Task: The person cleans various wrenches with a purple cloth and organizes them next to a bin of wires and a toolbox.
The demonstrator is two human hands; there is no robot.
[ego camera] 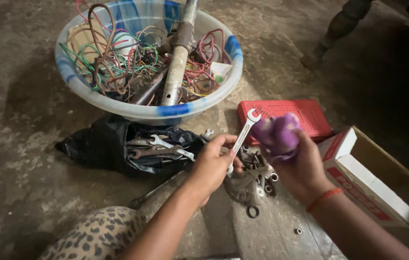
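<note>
At centre frame, the left hand is gripping a slim silver open-ended metal spanner by its shank, while the right hand is clutching a crumpled purple cloth just right of it.

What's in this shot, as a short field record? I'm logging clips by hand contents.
left hand: holds an open-ended wrench, jaw end up
right hand: holds a purple cloth beside the wrench
basin: tangled wires, metal pipe
black bag: more wrenches
floor: red case, open cardboard box, loose sockets
</note>
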